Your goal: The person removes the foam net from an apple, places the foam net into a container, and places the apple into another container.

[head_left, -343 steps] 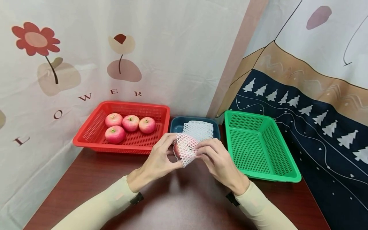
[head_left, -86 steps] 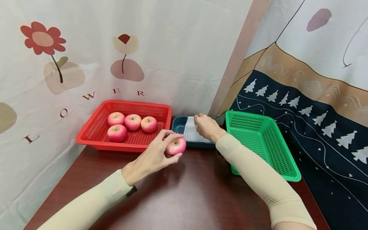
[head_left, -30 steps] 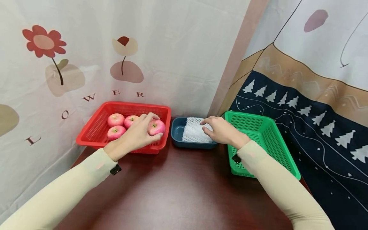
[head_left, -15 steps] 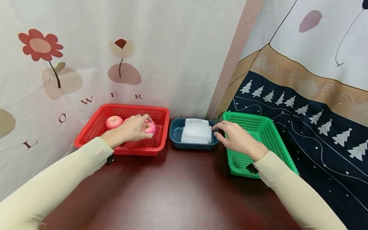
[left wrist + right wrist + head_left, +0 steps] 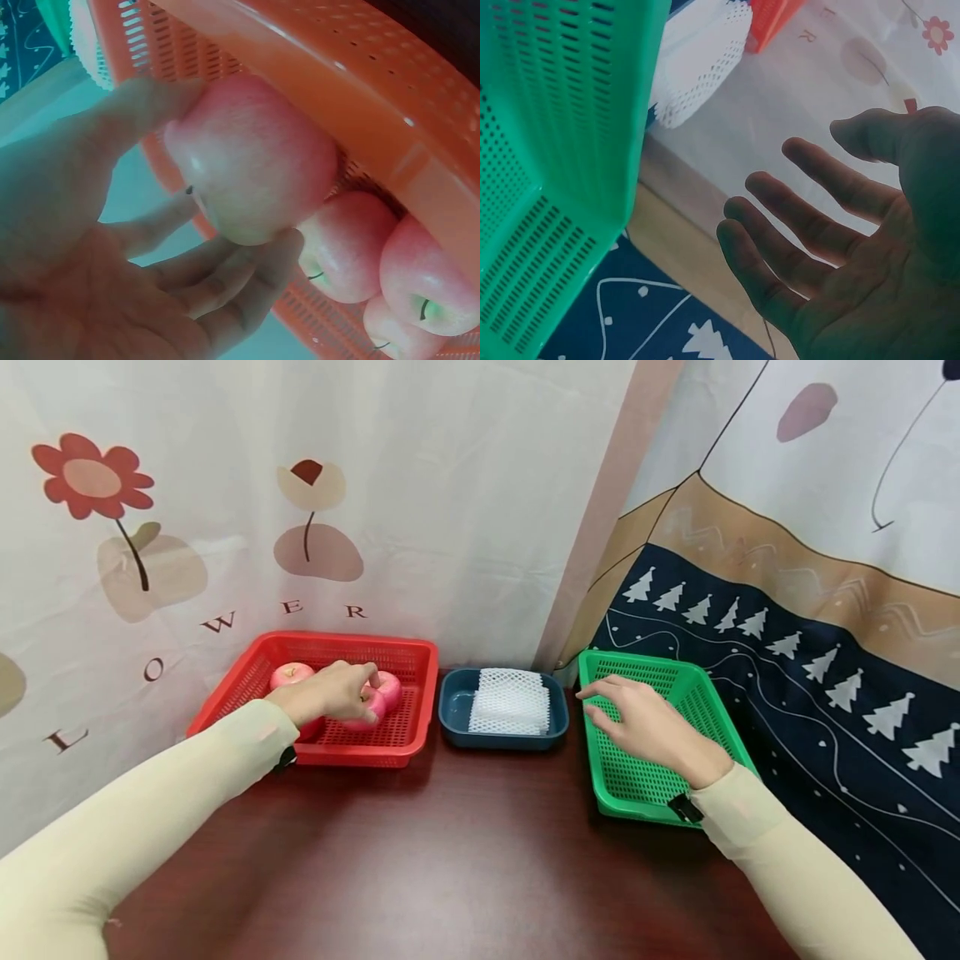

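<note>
My left hand (image 5: 326,693) reaches into the red basket (image 5: 431,652), thumb and fingers around a pink apple (image 5: 255,157). In the left wrist view the fingertips touch this apple, and several more apples (image 5: 349,244) sit close beside it. The hand hides part of the group in the head view, where one bare apple (image 5: 291,673) shows at the left. A stack of white foam fruit nets (image 5: 512,702) lies in the blue tray (image 5: 446,703). My right hand (image 5: 637,727) hovers over the left side of the green basket (image 5: 592,777), fingers loosely spread, holding nothing.
The red basket, blue tray and green basket line the back of a dark wooden table (image 5: 450,852). Close behind them hangs a pale printed curtain (image 5: 465,527). Dark cloth with white trees (image 5: 787,710) hangs at the right.
Earlier both hands held an apple in a foam net; then the left carried a bare apple into the red basket. The right hand reached the nets, then drew away rightward, bringing nothing.
</note>
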Available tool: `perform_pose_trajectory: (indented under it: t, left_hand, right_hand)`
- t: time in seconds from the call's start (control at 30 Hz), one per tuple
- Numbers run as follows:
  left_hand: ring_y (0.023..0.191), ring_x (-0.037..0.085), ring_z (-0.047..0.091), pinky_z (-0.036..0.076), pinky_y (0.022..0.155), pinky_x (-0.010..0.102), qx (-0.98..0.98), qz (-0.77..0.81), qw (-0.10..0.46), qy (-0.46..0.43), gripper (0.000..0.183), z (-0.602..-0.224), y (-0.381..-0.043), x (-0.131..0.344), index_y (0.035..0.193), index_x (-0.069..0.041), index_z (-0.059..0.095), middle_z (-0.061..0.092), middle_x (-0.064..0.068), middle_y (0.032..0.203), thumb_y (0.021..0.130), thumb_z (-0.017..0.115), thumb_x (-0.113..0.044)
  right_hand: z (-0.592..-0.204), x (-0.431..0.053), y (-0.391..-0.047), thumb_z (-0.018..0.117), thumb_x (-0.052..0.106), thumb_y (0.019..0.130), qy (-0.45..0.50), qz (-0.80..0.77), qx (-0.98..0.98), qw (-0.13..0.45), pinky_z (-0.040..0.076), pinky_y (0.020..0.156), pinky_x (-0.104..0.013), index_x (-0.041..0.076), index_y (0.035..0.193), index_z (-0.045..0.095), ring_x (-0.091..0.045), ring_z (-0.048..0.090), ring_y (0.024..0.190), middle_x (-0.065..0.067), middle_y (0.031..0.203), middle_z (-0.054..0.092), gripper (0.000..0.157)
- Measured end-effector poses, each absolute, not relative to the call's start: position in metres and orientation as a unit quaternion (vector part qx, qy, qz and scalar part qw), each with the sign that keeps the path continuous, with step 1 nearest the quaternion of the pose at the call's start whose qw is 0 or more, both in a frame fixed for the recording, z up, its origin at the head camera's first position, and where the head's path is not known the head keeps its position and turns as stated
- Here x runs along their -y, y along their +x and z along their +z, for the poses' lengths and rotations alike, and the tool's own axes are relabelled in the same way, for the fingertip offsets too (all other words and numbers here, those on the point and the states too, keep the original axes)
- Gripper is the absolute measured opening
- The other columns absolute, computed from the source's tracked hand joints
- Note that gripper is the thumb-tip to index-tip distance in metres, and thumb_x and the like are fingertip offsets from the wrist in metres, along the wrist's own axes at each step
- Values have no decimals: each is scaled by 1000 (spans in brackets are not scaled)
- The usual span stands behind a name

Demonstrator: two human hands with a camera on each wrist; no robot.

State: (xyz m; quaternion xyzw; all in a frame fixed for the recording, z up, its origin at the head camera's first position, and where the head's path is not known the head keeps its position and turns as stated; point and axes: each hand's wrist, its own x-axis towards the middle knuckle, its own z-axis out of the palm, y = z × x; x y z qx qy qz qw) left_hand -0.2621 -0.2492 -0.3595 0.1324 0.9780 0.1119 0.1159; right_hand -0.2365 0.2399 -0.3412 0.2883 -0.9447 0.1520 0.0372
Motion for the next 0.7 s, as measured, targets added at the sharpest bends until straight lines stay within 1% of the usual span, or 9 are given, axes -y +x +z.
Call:
perform_pose_trajectory:
  t: [0.1,0.27,0.3,0.43,0.5,0.53,0.63,0.7]
  left_hand:
    - [105,36,70,63,95,53,-977,99,134,134,62,-360,-263,252,139,2,65,77,19,113,92,96,-24]
    - [99,32,67,61,95,50,-974,83,155,142,62,-368,-268,257,139,4,64,71,15,103,93,96,-21]
    - [96,28,65,60,97,51,-975,76,154,143,61,-376,-273,260,138,2,64,69,11,100,92,96,-22]
    - [94,26,63,59,98,51,-971,72,173,148,64,-385,-276,264,144,4,61,67,10,97,94,95,-20]
    - [93,25,63,58,95,48,-970,77,181,145,64,-387,-274,264,146,4,59,66,9,96,96,93,-18]
    - [95,28,64,58,92,45,-967,82,190,146,65,-383,-269,262,148,7,57,66,11,98,98,92,-15]
    - [93,28,65,58,88,43,-966,88,194,144,62,-385,-268,264,147,6,56,67,11,99,99,91,-14]
    - [95,29,65,59,89,45,-967,89,191,144,63,-389,-272,266,145,6,56,68,13,101,99,93,-16]
  right_hand:
    - [-342,-245,-236,69,19,117,284,152,946,38,62,118,-66,7,146,79,-43,74,139,-19,150,77,33]
    - [-345,-255,-236,69,17,117,281,158,946,41,60,120,-67,5,146,78,-45,73,142,-20,150,77,33]
    - [-346,-257,-235,69,17,117,280,159,946,43,59,120,-67,5,146,78,-45,73,142,-20,150,77,33]
    - [-349,-263,-235,69,17,117,274,169,946,48,58,122,-68,5,146,79,-46,71,144,-22,151,77,33]
    - [-350,-266,-235,69,17,117,271,173,946,49,58,122,-68,4,146,79,-46,71,145,-22,151,77,33]
    - [-350,-268,-235,69,17,117,269,175,946,49,57,123,-68,4,146,79,-46,71,145,-22,151,77,33]
    - [-351,-272,-234,69,17,117,266,177,946,51,58,122,-68,4,145,79,-46,71,144,-22,149,78,32]
    - [-352,-276,-233,69,16,117,262,179,947,54,58,121,-68,4,145,79,-46,72,144,-22,149,78,32]
